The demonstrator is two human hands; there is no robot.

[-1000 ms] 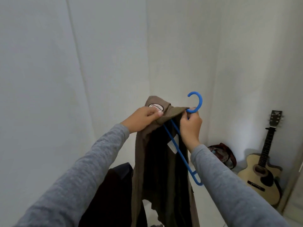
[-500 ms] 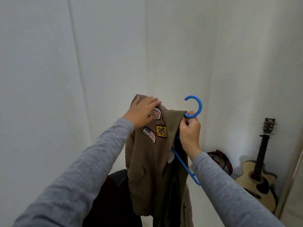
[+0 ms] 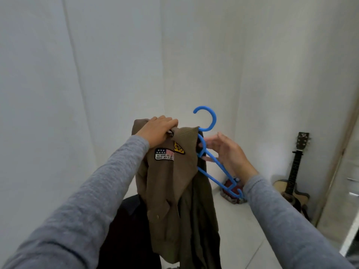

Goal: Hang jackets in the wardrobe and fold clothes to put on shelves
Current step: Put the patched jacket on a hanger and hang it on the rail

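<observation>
1. Left hand [image 3: 155, 131] grips the jacket [image 3: 171, 183] at its shoulder, held up before the wall.
2. The jacket looks soft, floppy and probably weighty: hold it by the collar or shoulder.
3. The stiff hanger [image 3: 215, 120] sits half inside.
4. Right hand [image 3: 225, 152] is open, fingers spread beside the hanger's bare arm.

Left hand [image 3: 155, 131] is clamped over the shoulder of the brown jacket [image 3: 169, 181], patches facing us, the rest of it hanging straight down in front of a dark garment [image 3: 126, 220]. The blue hanger [image 3: 214, 120] pokes out at the collar, hook up, with its bare right arm slanting down and away. Right hand [image 3: 227, 152] sits just beside that arm, fingers spread and a bit blurred, and a guitar [image 3: 295, 183] leans in the far right corner.
</observation>
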